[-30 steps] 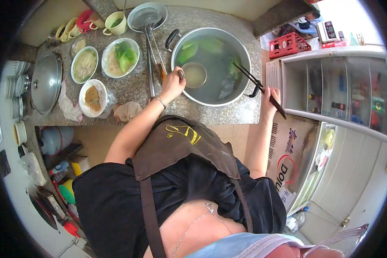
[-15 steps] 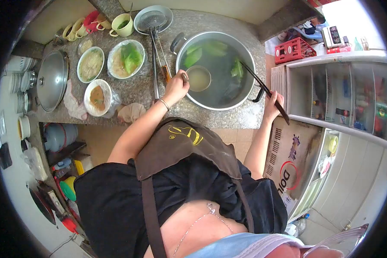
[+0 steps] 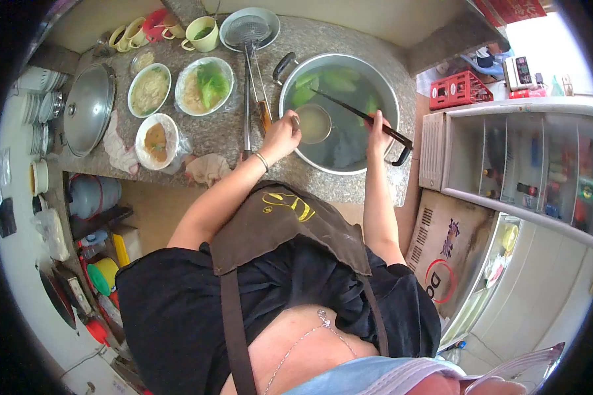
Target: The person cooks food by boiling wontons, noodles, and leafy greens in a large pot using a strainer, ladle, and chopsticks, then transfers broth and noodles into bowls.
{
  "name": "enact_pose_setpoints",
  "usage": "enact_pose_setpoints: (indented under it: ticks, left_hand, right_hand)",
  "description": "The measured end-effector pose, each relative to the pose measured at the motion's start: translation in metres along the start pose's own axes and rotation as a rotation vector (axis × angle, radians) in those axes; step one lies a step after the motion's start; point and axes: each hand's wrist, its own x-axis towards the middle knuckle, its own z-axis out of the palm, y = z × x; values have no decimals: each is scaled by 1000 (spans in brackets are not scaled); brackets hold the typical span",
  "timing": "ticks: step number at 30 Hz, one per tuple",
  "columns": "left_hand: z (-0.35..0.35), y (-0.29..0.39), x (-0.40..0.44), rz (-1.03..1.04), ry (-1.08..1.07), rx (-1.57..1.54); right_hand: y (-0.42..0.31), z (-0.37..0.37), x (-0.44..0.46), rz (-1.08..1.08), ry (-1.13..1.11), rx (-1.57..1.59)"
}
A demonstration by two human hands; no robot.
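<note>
My left hand (image 3: 282,137) is closed on the handle of a ladle (image 3: 314,124), whose round bowl holds cloudy broth at the left side of the large pot (image 3: 394,99). A pair of long dark chopsticks (image 3: 339,103) is gripped in my right hand (image 3: 378,135), over the pot's right side. Their tips point left, close to the green leaves (image 3: 305,91) in the water. More leaves (image 3: 339,80) float at the pot's far side. I cannot tell whether the tips touch a leaf.
Left of the pot lie a wire strainer (image 3: 249,29) and a long metal rod (image 3: 248,99). Beyond them stand a bowl with lettuce (image 3: 212,84), a noodle bowl (image 3: 150,91), a bowl of brown sauce (image 3: 156,143) and a large lid (image 3: 89,110). A glass-fronted fridge (image 3: 520,151) stands at right.
My right hand has moved left over the pot, and the chopstick tips have swung from the right-hand leaves toward the left ones. My left hand keeps the ladle in nearly the same place.
</note>
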Motion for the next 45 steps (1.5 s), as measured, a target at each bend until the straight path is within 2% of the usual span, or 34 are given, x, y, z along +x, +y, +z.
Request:
enact_pose_setpoints:
  ticks: [2, 3, 6, 10, 12, 16, 20, 22, 24, 26, 28, 30, 32, 34, 36, 38, 39, 45]
  left_hand:
    - [2, -3, 1, 22, 30, 6]
    - [3, -5, 1, 3, 20, 25]
    - [1, -5, 0, -14, 5, 33]
    - [0, -3, 0, -11, 37, 46]
    - [1, -4, -1, -3, 30, 31]
    - [1, -2, 0, -18, 11, 36]
    - [-2, -2, 0, -17, -13, 65]
    - [-2, -2, -1, -19, -9, 55]
    - [-2, -6, -2, -28, -7, 45]
    - [0, -9, -4, 27, 54, -1]
    - [-2, -5, -5, 9, 44, -3]
    - [-1, -5, -5, -7, 45, -4]
    - [0, -8, -5, 48, 76, 37]
    - [-3, -3, -8, 17, 71, 38]
    - [-8, 4, -7, -11, 65, 34]
    - [-14, 10, -8, -63, -36, 64]
    - [-14, 9, -8, -66, -31, 62]
    - [-6, -6, -6, 31, 35, 50]
  right_hand:
    - [17, -9, -3, 173, 246, 344]
    - [40, -23, 2, 231, 311, 402]
    - [52, -50, -9, 283, 389, 572]
    - [44, -87, -24, 178, 391, 575]
    - [31, -101, -27, 160, 483, 528]
    - [9, -108, -30, 83, 525, 451]
    - [-13, -98, -32, 76, 486, 338]
    - [-28, -82, -36, -134, 383, 87]
    - [-34, -63, -36, -208, 376, 71]
    - [-19, -45, -23, -100, 270, 240]
    - [0, -21, -11, 36, 196, 208]
    - [14, 1, -4, 100, 150, 330]
    - [23, 13, 4, 160, 178, 365]
    - [38, 12, 13, 259, 256, 471]
    - [57, 0, 20, 277, 265, 514]
    - [57, -12, 17, 317, 252, 512]
    - [61, -16, 17, 342, 323, 552]
    - [59, -57, -1, 282, 339, 701]
